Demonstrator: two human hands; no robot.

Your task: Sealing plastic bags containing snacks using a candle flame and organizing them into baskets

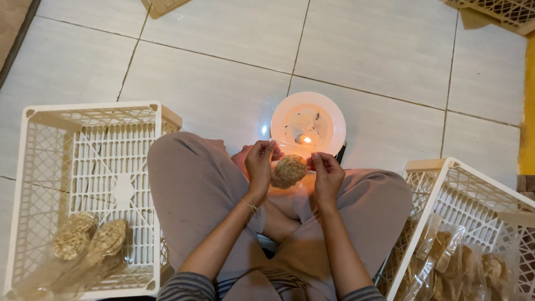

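Head view: a round brown cracker in a clear bag (289,170) is held at frame centre by closed fingers of left hand (259,164) and right hand (327,174), where the plastic could be scorched by the candle flame (306,139) just above.

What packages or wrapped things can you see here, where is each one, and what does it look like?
Clear bag of round brown crackers: held between left hand and right hand, near a small flame on a white plate.
Sealed cracker packs: lying in the white crate on the left, clear wrap, tan discs.
Loose clear bags of crackers: in the right white crate, crumpled.
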